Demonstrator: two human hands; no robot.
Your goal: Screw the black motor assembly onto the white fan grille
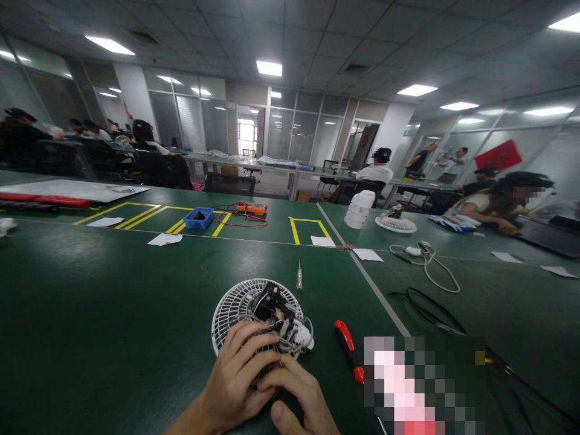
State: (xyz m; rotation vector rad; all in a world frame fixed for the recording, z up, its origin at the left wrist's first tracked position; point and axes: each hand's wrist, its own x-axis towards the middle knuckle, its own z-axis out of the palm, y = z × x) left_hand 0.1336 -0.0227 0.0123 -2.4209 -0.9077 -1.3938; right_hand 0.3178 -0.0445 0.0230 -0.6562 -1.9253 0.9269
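Observation:
Directly in front of me, a round white fan grille (231, 302) lies on the green table. On it sit a black motor part (268, 299), a white plastic piece (299, 334) and a tangle of wires. My left hand (242, 368) curls over the near side of the fan, fingers bent. Close against it, my right hand (301, 389) has its fingers curved in to the same spot, with the thumb nearer me. Both hands are closed on the fan's near part; the contact under the fingers is hidden. Beyond the fan lies a small clear-handled screwdriver (299, 277).
A red-and-black-handled screwdriver (348, 350) lies to the right, beside a pixelated patch. Further off are a blue bin (198, 219), an orange multimeter (252, 208), white stacked parts (360, 209), another grille (396, 224) and cables (435, 266). A person leans over the table at right.

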